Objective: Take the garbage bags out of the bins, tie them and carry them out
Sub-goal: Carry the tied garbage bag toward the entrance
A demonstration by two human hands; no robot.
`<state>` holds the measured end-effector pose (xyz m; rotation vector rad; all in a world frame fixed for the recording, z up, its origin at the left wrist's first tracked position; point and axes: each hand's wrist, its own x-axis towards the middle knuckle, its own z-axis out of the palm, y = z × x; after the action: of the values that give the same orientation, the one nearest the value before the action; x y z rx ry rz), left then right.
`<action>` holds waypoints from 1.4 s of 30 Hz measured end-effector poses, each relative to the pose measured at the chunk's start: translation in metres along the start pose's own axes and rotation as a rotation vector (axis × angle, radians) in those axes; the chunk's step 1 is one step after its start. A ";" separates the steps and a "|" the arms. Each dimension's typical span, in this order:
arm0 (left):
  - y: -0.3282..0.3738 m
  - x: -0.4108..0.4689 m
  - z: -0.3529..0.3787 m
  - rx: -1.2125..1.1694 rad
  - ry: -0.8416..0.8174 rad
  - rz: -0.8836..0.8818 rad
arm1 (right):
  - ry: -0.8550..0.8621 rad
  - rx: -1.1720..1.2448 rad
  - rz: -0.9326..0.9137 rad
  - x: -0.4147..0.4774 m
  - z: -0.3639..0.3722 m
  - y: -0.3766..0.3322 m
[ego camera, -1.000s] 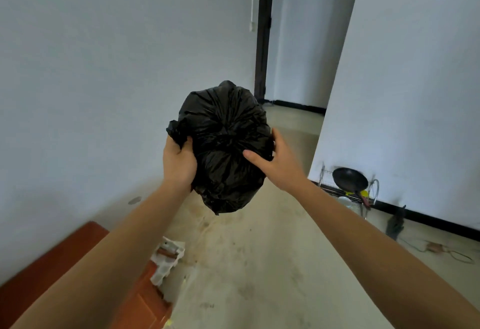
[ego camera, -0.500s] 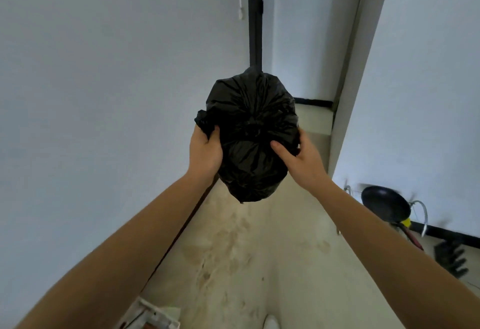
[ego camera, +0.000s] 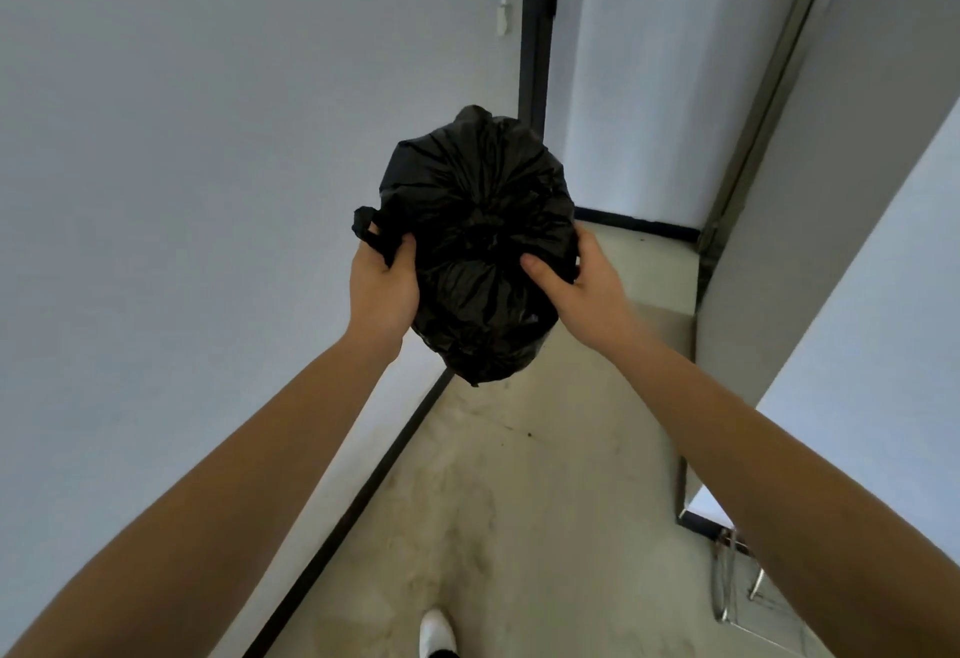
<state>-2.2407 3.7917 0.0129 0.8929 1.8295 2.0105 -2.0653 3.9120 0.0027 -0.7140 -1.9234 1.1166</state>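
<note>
A full black garbage bag [ego camera: 480,236], gathered shut at its top, hangs in the air in front of me at chest height. My left hand [ego camera: 382,288] grips its left side and pinches a loose flap of plastic. My right hand [ego camera: 582,288] presses against its right side, thumb on the front. Both arms are stretched forward. No bin is in view.
I stand in a narrow corridor with a white wall [ego camera: 208,189] on the left and a white wall corner [ego camera: 857,241] on the right. A dark door frame [ego camera: 535,33] stands ahead. A wire rack [ego camera: 737,584] sits low on the right. My white shoe [ego camera: 435,631] shows below.
I have walked forward down the corridor with the bag held in both hands. The pan on the rack and the brown furniture have dropped out of view. The door frame is nearer.
</note>
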 end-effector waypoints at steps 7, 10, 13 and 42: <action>-0.065 0.197 0.079 -0.059 -0.060 0.011 | 0.057 -0.024 -0.004 0.197 0.018 0.078; -0.072 0.279 0.121 -0.043 -0.141 0.036 | 0.098 -0.040 0.013 0.278 0.009 0.100; -0.082 0.348 0.169 -0.051 -0.231 0.036 | 0.142 -0.032 0.039 0.344 -0.007 0.129; -0.396 0.882 0.532 0.016 -0.353 -0.466 | -0.035 -0.107 0.416 0.935 -0.038 0.556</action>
<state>-2.6748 4.7936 -0.1432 0.6894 1.6642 1.4548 -2.4879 4.9023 -0.1549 -1.2007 -1.9252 1.2839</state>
